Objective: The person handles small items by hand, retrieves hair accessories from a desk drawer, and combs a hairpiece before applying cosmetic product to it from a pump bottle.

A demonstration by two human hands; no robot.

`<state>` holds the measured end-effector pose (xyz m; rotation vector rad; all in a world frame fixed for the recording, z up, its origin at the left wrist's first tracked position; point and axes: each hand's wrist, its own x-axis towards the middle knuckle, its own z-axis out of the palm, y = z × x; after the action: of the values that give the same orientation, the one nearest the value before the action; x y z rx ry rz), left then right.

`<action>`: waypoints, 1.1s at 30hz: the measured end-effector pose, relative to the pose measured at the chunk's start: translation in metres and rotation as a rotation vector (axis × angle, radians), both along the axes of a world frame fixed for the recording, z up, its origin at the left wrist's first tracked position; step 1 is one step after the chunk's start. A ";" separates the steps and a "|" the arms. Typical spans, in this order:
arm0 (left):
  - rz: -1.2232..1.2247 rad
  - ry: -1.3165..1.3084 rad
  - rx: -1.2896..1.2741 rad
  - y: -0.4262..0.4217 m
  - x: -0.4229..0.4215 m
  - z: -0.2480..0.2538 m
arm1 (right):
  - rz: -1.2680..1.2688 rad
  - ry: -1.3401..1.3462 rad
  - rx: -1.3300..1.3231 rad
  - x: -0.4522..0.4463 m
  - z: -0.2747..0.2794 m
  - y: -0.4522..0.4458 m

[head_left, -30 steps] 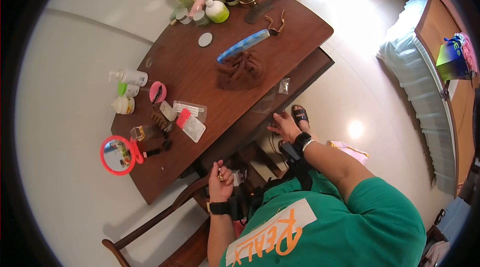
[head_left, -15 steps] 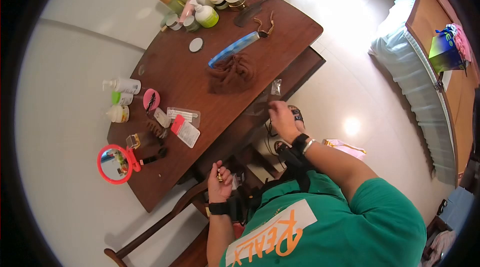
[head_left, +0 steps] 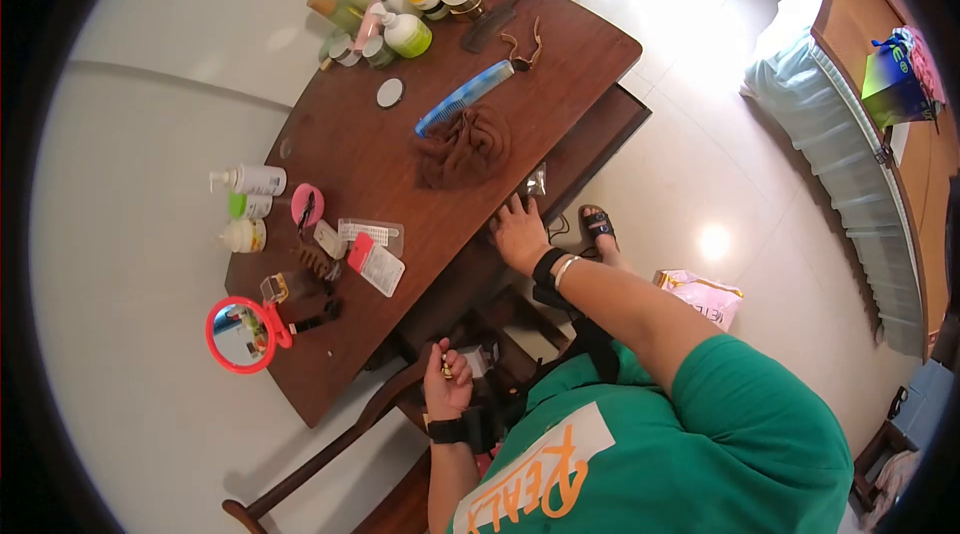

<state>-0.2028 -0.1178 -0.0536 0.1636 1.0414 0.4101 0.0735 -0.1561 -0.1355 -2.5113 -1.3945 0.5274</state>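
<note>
My right hand (head_left: 520, 236) reaches over the pulled-out drawer (head_left: 597, 149) under the desk's edge, its fingers stretched and slightly spread, with nothing visible in them. Just beyond the fingertips lies a small clear plastic packet (head_left: 537, 179). My left hand (head_left: 450, 381) is curled closed near the chair, below the desk's edge. A small gold-coloured piece (head_left: 446, 368) shows between its fingers; its exact kind is too small to make out. On the desktop above the drawer, a blue comb (head_left: 465, 97) rests against a bunched brown cloth (head_left: 465, 149).
Bottles and jars (head_left: 405, 34) crowd the desk's far corner, near a dark comb (head_left: 490, 29). A red-framed mirror (head_left: 240, 369), a pink-and-white card (head_left: 376, 264) and pump bottles (head_left: 255, 179) occupy the left side. A wooden chair (head_left: 370, 404) stands close to my left arm. A pink package (head_left: 705, 296) lies on the floor.
My right hand has moved left and inward along the drawer, its fingers now spread. My left hand stays curled around the gold-coloured piece, shifted slightly. The view has moved a little.
</note>
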 end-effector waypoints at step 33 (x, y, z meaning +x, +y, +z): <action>-0.053 0.097 0.032 -0.006 0.019 0.004 | 0.054 -0.072 0.238 0.008 -0.006 -0.016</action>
<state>-0.1839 -0.1237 -0.0500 0.2410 1.1234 0.3736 0.0812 -0.1718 -0.1419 -2.3285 -1.4596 0.2645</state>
